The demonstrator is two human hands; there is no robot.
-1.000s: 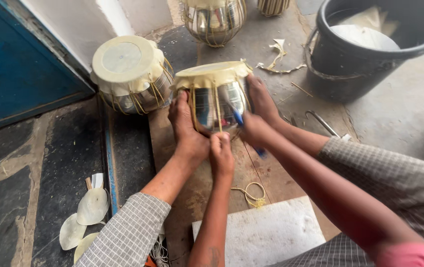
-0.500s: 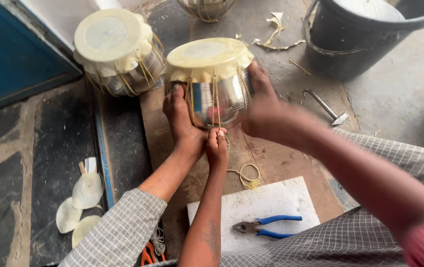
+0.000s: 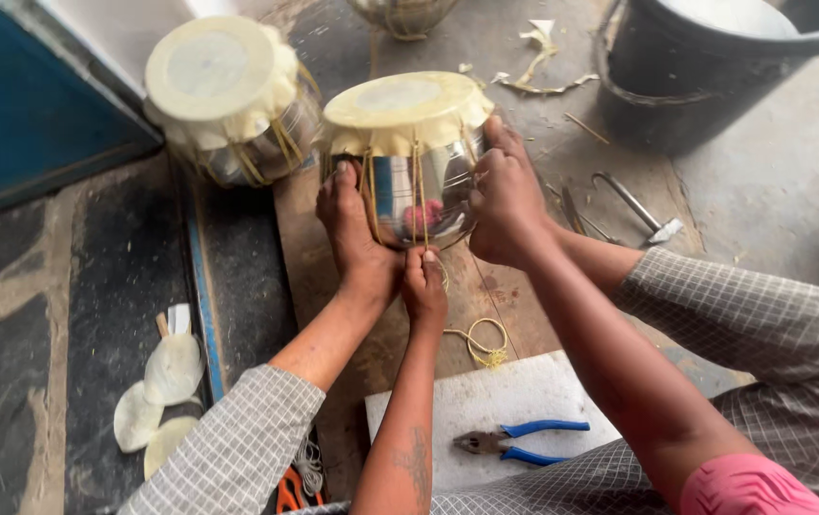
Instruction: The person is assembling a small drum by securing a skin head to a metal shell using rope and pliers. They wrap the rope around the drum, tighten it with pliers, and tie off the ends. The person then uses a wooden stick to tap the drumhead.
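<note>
A shiny metal pot drum (image 3: 409, 181), capped with a pale skin and laced with yellowish cord, stands on a wooden board (image 3: 304, 238). My right hand (image 3: 505, 200) grips its right side just under the rim. My left hand (image 3: 424, 286) is a closed fist at the pot's lower front, where the cords run down; it seems to hold a cord. What looks like my bare left foot (image 3: 352, 229) presses against the pot's left side. A loose coil of cord (image 3: 486, 343) lies just below the pot.
A second skin-covered pot (image 3: 228, 95) stands at the upper left and a third (image 3: 404, 14) at the top. A black bucket (image 3: 715, 67) is at the upper right, a metal tool (image 3: 638, 210) beside it. Blue-handled pliers (image 3: 519, 441) lie on a white slab (image 3: 486, 401). Pale skin offcuts (image 3: 161, 381) lie at the left.
The view has tilted down, bringing the white slab and pliers into sight. My right hand has shifted up the pot's right side towards the rim. My left fist stays at the pot's base.
</note>
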